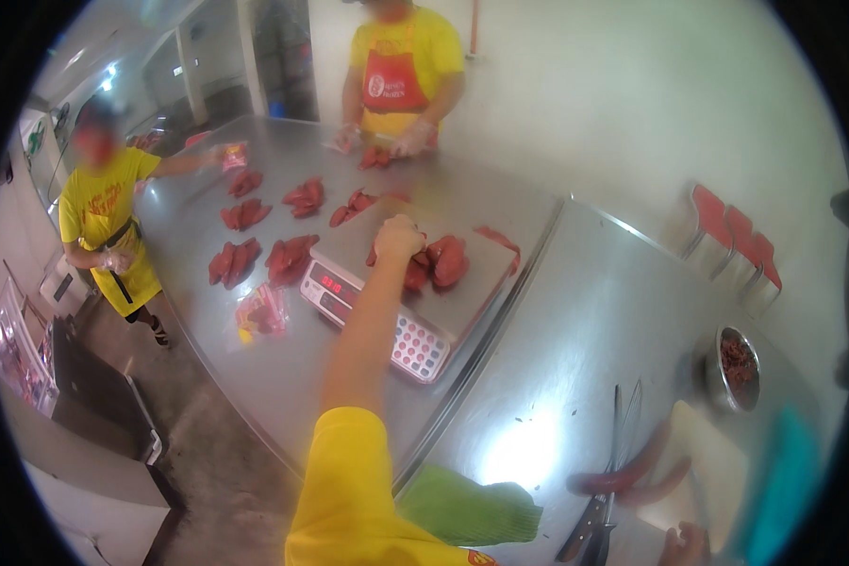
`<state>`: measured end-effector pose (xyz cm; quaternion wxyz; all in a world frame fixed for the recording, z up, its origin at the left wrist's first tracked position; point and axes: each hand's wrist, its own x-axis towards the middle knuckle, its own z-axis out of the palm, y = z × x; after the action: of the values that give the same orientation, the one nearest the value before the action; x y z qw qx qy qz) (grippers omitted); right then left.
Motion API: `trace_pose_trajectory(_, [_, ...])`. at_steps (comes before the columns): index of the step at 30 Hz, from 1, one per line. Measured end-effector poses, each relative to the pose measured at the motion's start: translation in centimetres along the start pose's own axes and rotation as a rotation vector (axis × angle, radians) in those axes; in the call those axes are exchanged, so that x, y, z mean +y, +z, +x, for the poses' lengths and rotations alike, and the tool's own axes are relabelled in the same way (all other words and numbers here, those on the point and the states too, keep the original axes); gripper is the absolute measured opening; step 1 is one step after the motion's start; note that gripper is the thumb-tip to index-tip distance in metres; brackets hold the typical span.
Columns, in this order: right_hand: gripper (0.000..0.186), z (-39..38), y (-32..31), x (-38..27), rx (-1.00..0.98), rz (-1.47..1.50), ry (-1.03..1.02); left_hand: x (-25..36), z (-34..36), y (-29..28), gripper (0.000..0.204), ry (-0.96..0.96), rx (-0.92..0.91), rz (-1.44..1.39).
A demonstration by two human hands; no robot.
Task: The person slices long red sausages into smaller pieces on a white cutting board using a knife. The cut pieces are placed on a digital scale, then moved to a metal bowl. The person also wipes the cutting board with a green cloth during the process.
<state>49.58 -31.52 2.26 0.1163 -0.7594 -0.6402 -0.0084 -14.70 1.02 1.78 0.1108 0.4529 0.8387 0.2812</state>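
My left hand (399,236) reaches across to the scale's steel pan (486,294), its fingers curled closed over red sausages. More red sausages (446,261) lie in a heap on the pan just right of that hand. Under my forearm, the white digital scale (419,351) shows a lit red display and a keypad. At the lower right edge, only some fingers of my right hand (686,545) show beside a pale cutting board (717,472); the rest is cut off. Near them lie long dark-red sausages (632,479), partly on the board.
Piles of red sausages (235,262) and a clear packet (261,313) lie left of the scale. Knives (590,528), a green cloth (472,507) and a bowl of chopped meat (737,368) are on the near table. Two co-workers in yellow stand at the far table; one holds a packet (233,156).
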Motion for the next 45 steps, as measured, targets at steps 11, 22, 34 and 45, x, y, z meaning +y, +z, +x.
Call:
trace_pose_trajectory(11, [0.031,-0.1,1.9,1.3,0.128,0.185,0.034,5.1,-2.9,0.6,0.029,0.181,0.307,-0.075])
trace_pose_trajectory(22, [0.03,0.8,3.4,1.2,0.154,0.256,-0.037,8.8,-9.1,-0.2,0.038,0.467,0.187,-0.255])
trace_pose_trajectory(34, [0.04,0.3,3.6,1.3,0.009,0.393,0.087,10.7,-17.9,5.7,0.024,0.387,-0.412,-0.508])
trace_pose_trajectory(45, [0.04,-1.1,2.7,2.6,-0.034,0.368,0.222,9.9,-17.9,12.3,0.028,0.325,-1.007,-0.368])
